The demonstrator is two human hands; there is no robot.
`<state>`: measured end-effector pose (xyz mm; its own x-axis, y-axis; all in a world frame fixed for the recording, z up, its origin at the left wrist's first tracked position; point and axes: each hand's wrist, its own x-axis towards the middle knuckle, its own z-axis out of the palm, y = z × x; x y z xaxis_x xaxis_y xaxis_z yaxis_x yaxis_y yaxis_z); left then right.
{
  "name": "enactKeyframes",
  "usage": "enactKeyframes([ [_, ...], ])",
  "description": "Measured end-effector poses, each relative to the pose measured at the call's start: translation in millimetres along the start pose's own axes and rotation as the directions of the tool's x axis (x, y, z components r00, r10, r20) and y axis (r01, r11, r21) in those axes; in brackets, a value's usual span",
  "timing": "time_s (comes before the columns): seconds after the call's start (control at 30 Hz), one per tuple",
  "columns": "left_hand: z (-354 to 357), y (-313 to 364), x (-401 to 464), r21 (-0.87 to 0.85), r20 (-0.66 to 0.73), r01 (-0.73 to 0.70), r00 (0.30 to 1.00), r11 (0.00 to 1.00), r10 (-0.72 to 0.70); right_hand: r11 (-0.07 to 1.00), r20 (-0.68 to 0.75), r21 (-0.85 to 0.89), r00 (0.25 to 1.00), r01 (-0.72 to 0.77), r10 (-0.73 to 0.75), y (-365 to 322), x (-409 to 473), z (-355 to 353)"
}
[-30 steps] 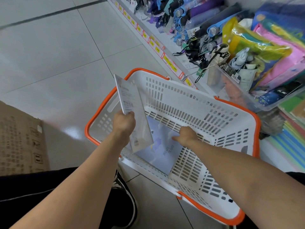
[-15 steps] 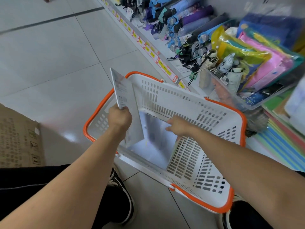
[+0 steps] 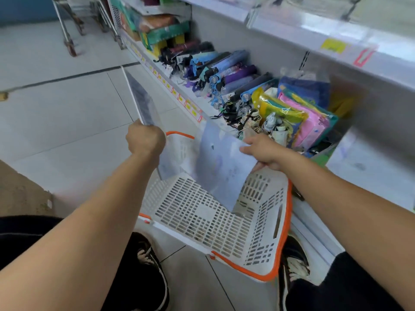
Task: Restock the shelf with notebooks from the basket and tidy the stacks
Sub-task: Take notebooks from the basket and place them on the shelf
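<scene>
A white basket (image 3: 224, 223) with an orange rim stands on the floor between my feet; its bottom shows no notebooks. My left hand (image 3: 144, 140) grips a thin white notebook (image 3: 143, 102) by its lower part, held upright above the basket's left edge. My right hand (image 3: 263, 152) pinches the upper right edge of a pale blue notebook (image 3: 221, 167), which hangs tilted above the basket. The low shelf (image 3: 179, 95) runs along the right side.
Folded umbrellas (image 3: 226, 70) and coloured plastic pouches (image 3: 298, 113) lie on the low shelf. An upper shelf edge (image 3: 314, 37) with price labels juts out above them. A cardboard box (image 3: 20, 191) sits at the left, and trolley legs (image 3: 67, 32) stand at the far end.
My right hand has lifted the blue notebook out of the basket bottom. My left hand has raised its notebook higher. My view has tipped up toward the shelves.
</scene>
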<state>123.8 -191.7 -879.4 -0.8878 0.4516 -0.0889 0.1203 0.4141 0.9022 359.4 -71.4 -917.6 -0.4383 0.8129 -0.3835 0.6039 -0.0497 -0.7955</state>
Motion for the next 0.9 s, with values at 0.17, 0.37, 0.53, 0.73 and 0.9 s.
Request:
enactKeyframes([
  [0.17,-7.6,-23.0,-8.8,-0.029,0.045,0.007,0.999,1.000,-0.005,0.945,0.146,0.215,0.965,-0.247,0.219,94.9,15.6,54.5],
  [0.37,14.4,-66.8,1.4,-0.002,0.044,0.059,0.997,0.998,-0.059,0.892,0.037,-0.283,0.926,-0.351,0.376,167.9,36.8,133.3],
  [0.53,29.6,-87.7,18.0,0.044,0.016,0.036,0.999,0.998,-0.037,0.723,0.044,-0.570,0.864,-0.391,0.501,174.9,58.0,164.1],
  [0.73,35.9,-96.1,31.2,0.082,-0.022,0.039,0.999,0.996,-0.037,0.765,-0.162,-0.274,0.812,-0.582,0.560,173.9,72.4,178.1],
  [0.9,43.7,-94.8,32.9,0.020,-0.018,0.047,0.999,0.999,-0.047,0.345,0.186,0.525,0.501,-0.778,0.845,195.9,66.7,212.0],
])
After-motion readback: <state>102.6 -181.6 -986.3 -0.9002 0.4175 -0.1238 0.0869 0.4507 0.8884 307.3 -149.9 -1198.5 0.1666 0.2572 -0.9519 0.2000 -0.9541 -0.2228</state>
